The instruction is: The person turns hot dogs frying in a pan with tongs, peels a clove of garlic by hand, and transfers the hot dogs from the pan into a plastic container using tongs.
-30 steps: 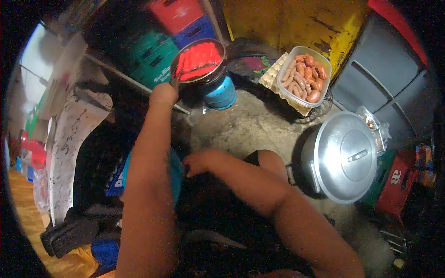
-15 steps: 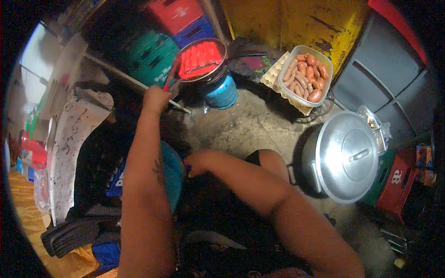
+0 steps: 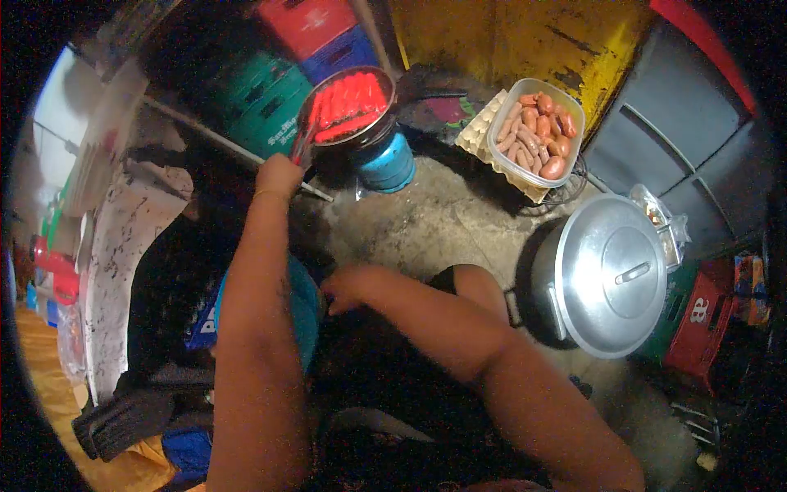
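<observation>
My left hand (image 3: 279, 175) is stretched far forward, closed around a pair of tongs (image 3: 304, 149) that reach the near left edge of a frying pan (image 3: 385, 123). Bright red hotdogs (image 3: 351, 102) lie side by side in the pan, which sits on a burner over a small blue gas canister (image 3: 388, 166). Close to my lap, my right hand (image 3: 348, 287) has its fingers curled beside a teal basin (image 3: 305, 316). What those fingers hold, if anything, is hidden. My left forearm covers part of the basin.
A plastic tub (image 3: 498, 139) of sausages rests on egg trays (image 3: 479, 131). To the right stands a large lidded aluminium pot (image 3: 602, 303). Green crates (image 3: 262, 98) and a red crate (image 3: 307, 29) are stacked behind the pan. Another red crate (image 3: 697, 328) is at far right.
The tongs have turned slightly in my left hand and show more plainly at the pan's edge. My right hand has barely moved. The whole view has shifted a little.
</observation>
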`<state>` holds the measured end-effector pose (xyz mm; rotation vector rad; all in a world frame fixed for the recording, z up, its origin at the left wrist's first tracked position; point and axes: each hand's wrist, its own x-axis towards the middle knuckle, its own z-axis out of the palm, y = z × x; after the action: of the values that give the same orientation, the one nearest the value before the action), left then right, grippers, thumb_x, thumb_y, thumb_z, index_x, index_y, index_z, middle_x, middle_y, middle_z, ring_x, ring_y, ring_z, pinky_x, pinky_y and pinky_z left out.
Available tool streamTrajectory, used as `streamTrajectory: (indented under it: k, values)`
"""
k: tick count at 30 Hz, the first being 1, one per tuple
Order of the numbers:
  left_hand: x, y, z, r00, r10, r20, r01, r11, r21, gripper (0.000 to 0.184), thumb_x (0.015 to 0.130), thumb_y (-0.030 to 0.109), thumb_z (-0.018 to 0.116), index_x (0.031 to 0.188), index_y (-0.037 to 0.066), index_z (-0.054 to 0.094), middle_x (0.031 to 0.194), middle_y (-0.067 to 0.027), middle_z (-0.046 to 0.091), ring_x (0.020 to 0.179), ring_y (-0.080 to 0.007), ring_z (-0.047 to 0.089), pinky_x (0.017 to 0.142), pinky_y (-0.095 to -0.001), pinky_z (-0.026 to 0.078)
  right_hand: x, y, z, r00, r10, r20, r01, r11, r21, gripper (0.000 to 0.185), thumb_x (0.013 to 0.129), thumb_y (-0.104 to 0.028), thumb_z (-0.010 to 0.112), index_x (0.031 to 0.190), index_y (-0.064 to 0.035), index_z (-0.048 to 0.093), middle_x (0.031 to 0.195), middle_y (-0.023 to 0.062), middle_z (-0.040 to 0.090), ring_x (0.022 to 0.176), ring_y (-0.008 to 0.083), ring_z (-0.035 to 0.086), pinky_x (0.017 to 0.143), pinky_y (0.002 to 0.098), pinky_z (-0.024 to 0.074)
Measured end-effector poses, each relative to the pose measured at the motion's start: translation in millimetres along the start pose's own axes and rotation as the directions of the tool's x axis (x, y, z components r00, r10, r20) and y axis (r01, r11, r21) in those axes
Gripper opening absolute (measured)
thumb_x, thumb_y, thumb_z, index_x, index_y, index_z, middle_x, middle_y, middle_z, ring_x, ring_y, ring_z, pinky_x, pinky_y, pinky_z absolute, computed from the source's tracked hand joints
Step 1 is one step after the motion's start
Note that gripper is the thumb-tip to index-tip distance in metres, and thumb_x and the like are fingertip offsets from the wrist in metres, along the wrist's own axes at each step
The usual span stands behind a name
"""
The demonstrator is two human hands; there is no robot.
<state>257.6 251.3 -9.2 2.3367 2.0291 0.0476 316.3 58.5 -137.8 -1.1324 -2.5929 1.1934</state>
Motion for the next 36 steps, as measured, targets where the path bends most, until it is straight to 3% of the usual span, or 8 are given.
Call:
streamTrajectory:
  k: [7,13,17,22,26,29,32,36]
  values:
    - [5,8,11,0.998,-0.008,-0.065,0.009,1.0,0.021,0.056,0.087,0.051,0.062,0.097,-0.003,0.071,0.104,-0.029,0.068,0.101,-0.0452,0.065,0.088,-0.0492,0.052,-16,-15,-11,0.998,0.057,-0.018,-0.056,0.998,0.034,0.051,0.082,-0.042,0.071,0.127,-0.0195,0.063,0.118,0.0154,0.067,0.109,0.0387,0.063,0.094,0.0512,0.0488]
    - [-10,7,5,0.987,0.007,-0.161,-0.008,1.0,-0.005,0.06,0.084,0.056,0.066,0.094,-0.003,0.07,0.101,-0.0278,0.068,0.099,-0.0451,0.065,0.086,-0.0505,0.052,-2,-8,-2,0.999,0.048,0.004,-0.048,0.998,0.038,0.05,0.082,-0.041,0.072,0.126,-0.0193,0.063,0.118,0.0145,0.068,0.109,0.0385,0.063,0.093,0.0509,0.0496]
    - [-14,12,-5,0.985,0.057,-0.164,-0.057,0.998,0.005,0.046,0.082,0.042,0.07,0.093,-0.003,0.07,0.1,-0.0279,0.068,0.098,-0.0446,0.065,0.086,-0.0499,0.052,-2,-4,1,0.999,-0.042,-0.022,0.043,0.997,0.06,0.049,0.081,-0.039,0.073,0.125,-0.0193,0.063,0.116,0.0145,0.069,0.107,0.0387,0.064,0.091,0.0512,0.0501]
    - [-9,31,-6,0.99,0.098,-0.101,-0.1,0.995,-0.014,0.031,0.078,0.024,0.072,0.092,-0.003,0.07,0.1,-0.0281,0.068,0.099,-0.0439,0.066,0.086,-0.0491,0.052,-10,-14,-10,0.999,0.042,0.003,-0.042,0.999,0.019,0.05,0.082,-0.04,0.071,0.127,-0.0195,0.062,0.114,0.0146,0.069,0.106,0.038,0.064,0.09,0.0511,0.0502]
    - [-16,38,-9,0.992,0.096,-0.087,-0.1,0.994,-0.047,0.037,0.075,0.026,0.076,0.095,-0.004,0.069,0.101,-0.0279,0.068,0.099,-0.0435,0.066,0.087,-0.0482,0.052,-15,-18,-16,0.993,0.096,0.07,-0.102,0.991,0.084,0.051,0.083,-0.04,0.07,0.128,-0.0191,0.061,0.116,0.0145,0.069,0.108,0.0376,0.064,0.092,0.0507,0.0499]
    - [-19,35,-8,0.988,0.117,-0.096,-0.125,0.989,-0.079,0.043,0.073,0.029,0.079,0.098,-0.005,0.068,0.101,-0.0276,0.068,0.098,-0.0435,0.066,0.087,-0.0476,0.052,-23,-18,-17,0.999,0.04,-0.016,-0.038,0.996,0.082,0.05,0.083,-0.038,0.07,0.128,-0.0183,0.062,0.117,0.0149,0.068,0.109,0.0375,0.064,0.093,0.0504,0.0494]
    - [-18,27,-6,0.987,0.11,-0.114,-0.123,0.986,-0.116,0.047,0.072,0.031,0.081,0.099,-0.005,0.067,0.101,-0.0279,0.068,0.098,-0.0436,0.065,0.086,-0.0473,0.052,-4,0,-4,0.997,-0.073,0.022,0.069,0.989,0.131,0.048,0.084,-0.035,0.07,0.128,-0.0178,0.062,0.118,0.0154,0.068,0.11,0.0371,0.063,0.094,0.0503,0.049]
    - [-20,23,-4,0.991,0.095,-0.097,-0.103,0.991,-0.083,0.047,0.072,0.031,0.081,0.098,-0.006,0.067,0.1,-0.0291,0.068,0.098,-0.0438,0.065,0.087,-0.0473,0.051,-7,-7,-9,0.998,-0.026,0.054,0.019,0.992,0.123,0.047,0.084,-0.034,0.07,0.128,-0.0175,0.062,0.118,0.0151,0.068,0.11,0.0374,0.063,0.094,0.0509,0.0486]
